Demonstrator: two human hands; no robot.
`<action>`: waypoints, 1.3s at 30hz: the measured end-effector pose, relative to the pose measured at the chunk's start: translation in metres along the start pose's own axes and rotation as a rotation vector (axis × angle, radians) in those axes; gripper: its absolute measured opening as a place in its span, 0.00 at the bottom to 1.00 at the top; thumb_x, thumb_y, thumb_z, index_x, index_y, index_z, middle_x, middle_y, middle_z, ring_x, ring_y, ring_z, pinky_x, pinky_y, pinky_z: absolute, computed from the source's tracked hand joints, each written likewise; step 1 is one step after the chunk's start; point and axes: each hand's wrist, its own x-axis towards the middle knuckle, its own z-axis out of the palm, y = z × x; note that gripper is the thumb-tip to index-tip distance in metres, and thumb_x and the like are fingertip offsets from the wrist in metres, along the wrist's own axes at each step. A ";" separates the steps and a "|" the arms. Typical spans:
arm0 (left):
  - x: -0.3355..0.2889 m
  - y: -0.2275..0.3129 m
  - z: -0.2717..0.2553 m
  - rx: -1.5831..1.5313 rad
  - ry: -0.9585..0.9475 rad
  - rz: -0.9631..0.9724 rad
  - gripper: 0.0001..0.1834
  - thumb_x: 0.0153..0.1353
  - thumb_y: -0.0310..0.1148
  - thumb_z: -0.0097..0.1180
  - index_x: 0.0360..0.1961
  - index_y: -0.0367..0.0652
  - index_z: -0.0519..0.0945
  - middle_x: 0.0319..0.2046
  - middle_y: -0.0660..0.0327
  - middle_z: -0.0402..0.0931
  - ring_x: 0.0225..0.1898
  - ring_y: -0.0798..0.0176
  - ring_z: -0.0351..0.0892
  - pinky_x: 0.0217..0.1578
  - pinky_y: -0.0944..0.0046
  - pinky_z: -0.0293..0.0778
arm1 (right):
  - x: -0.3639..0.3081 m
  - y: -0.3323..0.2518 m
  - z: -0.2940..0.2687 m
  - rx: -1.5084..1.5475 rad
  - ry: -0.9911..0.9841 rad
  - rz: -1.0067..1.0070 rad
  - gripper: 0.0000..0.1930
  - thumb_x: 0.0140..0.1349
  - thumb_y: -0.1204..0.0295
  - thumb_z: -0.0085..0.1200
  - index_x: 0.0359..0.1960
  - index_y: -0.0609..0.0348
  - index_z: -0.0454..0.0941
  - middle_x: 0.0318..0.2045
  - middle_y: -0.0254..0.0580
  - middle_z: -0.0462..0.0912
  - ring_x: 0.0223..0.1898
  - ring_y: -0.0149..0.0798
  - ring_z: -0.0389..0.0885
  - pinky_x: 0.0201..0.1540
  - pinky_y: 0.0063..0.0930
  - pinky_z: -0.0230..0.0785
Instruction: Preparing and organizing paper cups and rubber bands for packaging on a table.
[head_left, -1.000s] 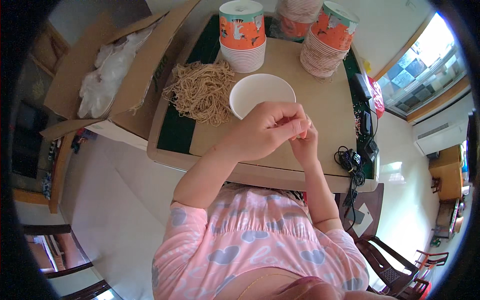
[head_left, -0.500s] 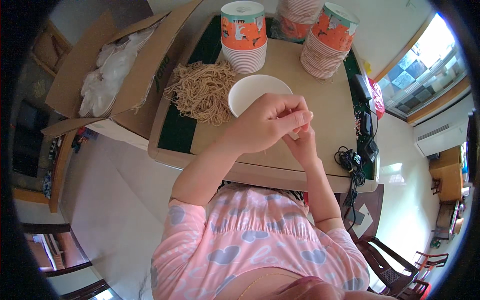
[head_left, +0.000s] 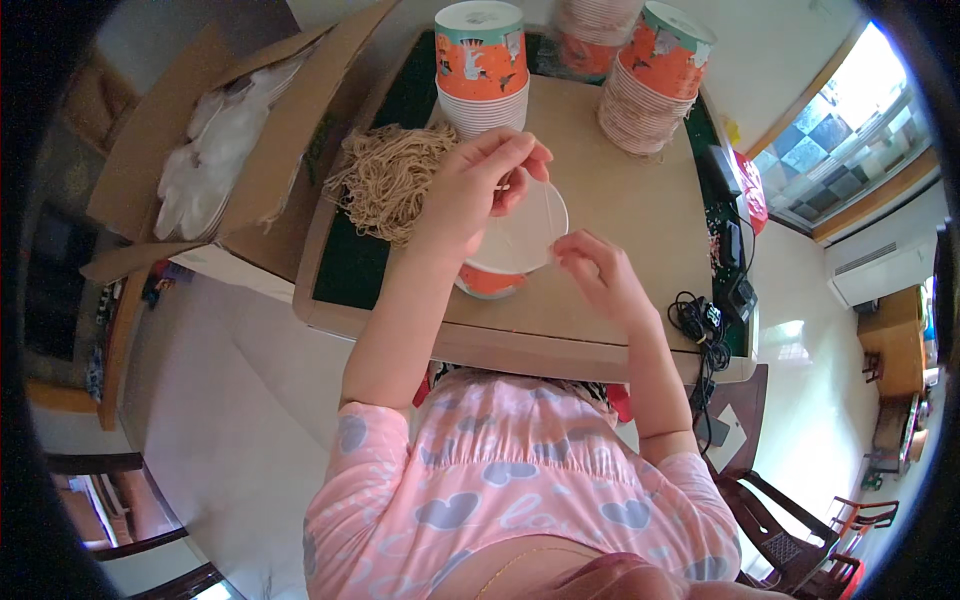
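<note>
A paper tub, white inside and orange outside, stands near the table's front edge, its mouth facing up toward me. My left hand is over its far left rim, fingers pinched. At the tub's right rim is my right hand, thumb and fingertips pressed together. A thin pale string runs between the two hands across the tub's mouth. Left of the tub lies a tangled heap of beige string, partly behind my left hand.
Upside-down stacks of orange paper tubs, one at the back middle and one at the back right, stand on the table. An open cardboard box with plastic-wrapped white items is at left. Black cables lie at the right edge.
My hands were close together above the tub's right side. Now they are apart, left hand farther up and left, right hand lower, with string between them. The tub's mouth shows more.
</note>
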 end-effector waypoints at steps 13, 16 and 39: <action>-0.023 -0.006 -0.021 -0.333 -0.132 -0.072 0.13 0.68 0.37 0.48 0.33 0.40 0.78 0.24 0.62 0.76 0.18 0.74 0.67 0.16 0.76 0.57 | 0.132 0.075 -0.052 -0.315 -0.034 -0.019 0.07 0.56 0.76 0.54 0.37 0.62 0.75 0.27 0.46 0.80 0.30 0.37 0.79 0.37 0.30 0.72; -0.018 -0.023 -0.017 -0.447 -0.127 -0.082 0.13 0.68 0.38 0.49 0.34 0.40 0.77 0.23 0.64 0.74 0.18 0.72 0.68 0.17 0.74 0.59 | 0.152 0.078 -0.054 -0.399 -0.144 -0.028 0.08 0.57 0.77 0.54 0.39 0.61 0.75 0.28 0.46 0.79 0.31 0.37 0.79 0.38 0.29 0.71; -0.058 -0.133 0.004 0.061 -0.065 -0.025 0.13 0.70 0.34 0.46 0.36 0.37 0.78 0.29 0.63 0.77 0.36 0.72 0.75 0.43 0.70 0.70 | -0.057 0.029 0.031 0.929 0.610 0.542 0.05 0.66 0.80 0.46 0.41 0.65 0.73 0.35 0.49 0.83 0.36 0.39 0.84 0.41 0.30 0.78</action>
